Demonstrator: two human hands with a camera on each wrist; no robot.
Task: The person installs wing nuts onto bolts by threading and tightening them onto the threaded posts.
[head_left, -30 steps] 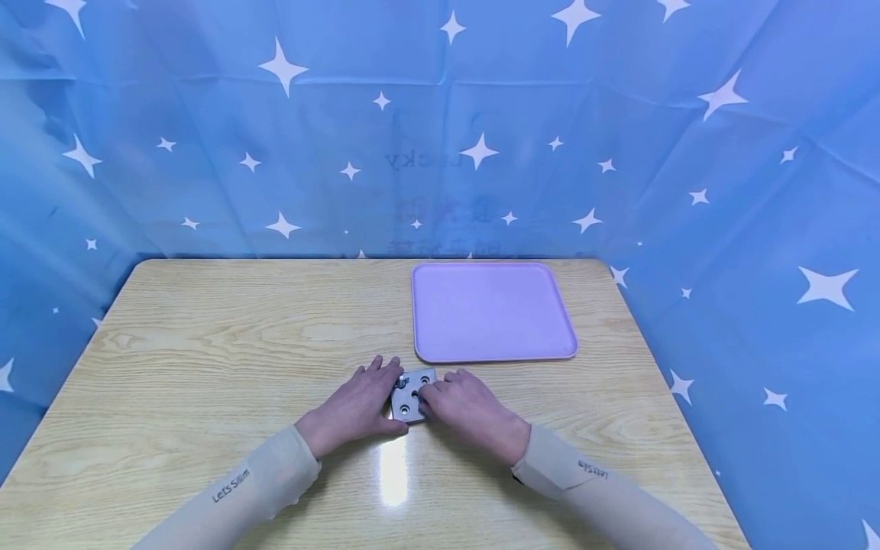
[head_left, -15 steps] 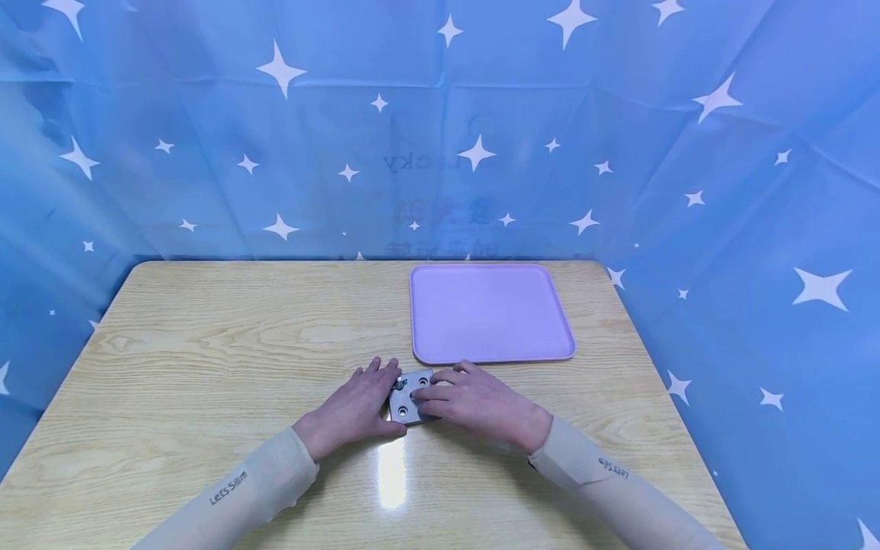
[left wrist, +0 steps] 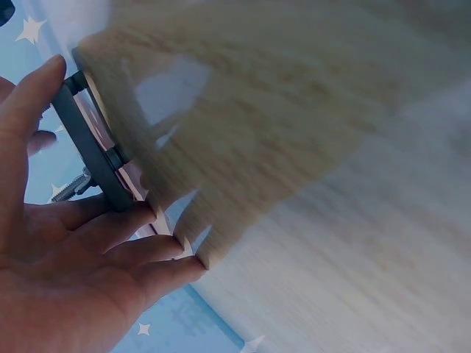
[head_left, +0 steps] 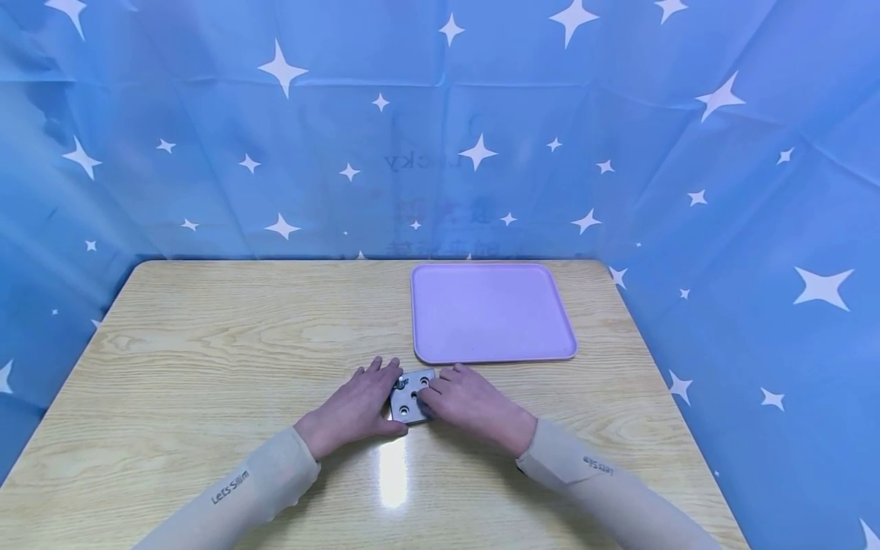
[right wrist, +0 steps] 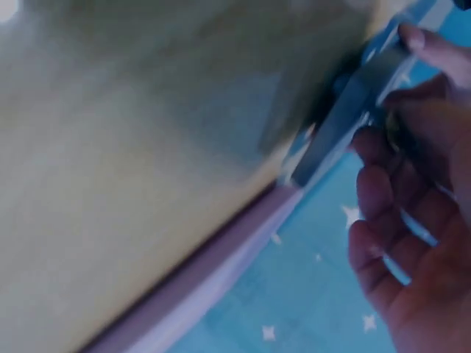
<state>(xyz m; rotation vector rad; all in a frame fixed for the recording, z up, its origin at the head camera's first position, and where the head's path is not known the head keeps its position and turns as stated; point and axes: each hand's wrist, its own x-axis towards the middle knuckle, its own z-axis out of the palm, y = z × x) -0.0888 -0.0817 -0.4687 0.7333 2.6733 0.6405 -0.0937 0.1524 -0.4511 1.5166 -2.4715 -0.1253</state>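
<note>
A square grey metal plate [head_left: 411, 403] with round holes lies on the table between the hands, slightly raised on short dark feet [left wrist: 115, 157]. Near its far left corner stands a silver threaded bolt [left wrist: 72, 187]. My left hand [head_left: 357, 403] holds the plate's left side, thumb at the near corner and fingers along the far one. Over the right side, my right hand [head_left: 474, 409] has its fingers curled together. In the right wrist view they pinch a small dark bolt-like piece [right wrist: 396, 134] at the plate's face, mostly hidden by the fingers.
A shallow purple tray [head_left: 491, 313] lies just behind the plate and to the right. The wood-grain table [head_left: 206, 344] runs back to a blue curtain [head_left: 330, 137] with white stars, which also closes off both sides.
My right hand's fingers spread and shifted right half a second ago, then came back and curled in at the plate's right side. The left hand and the plate have stayed put.
</note>
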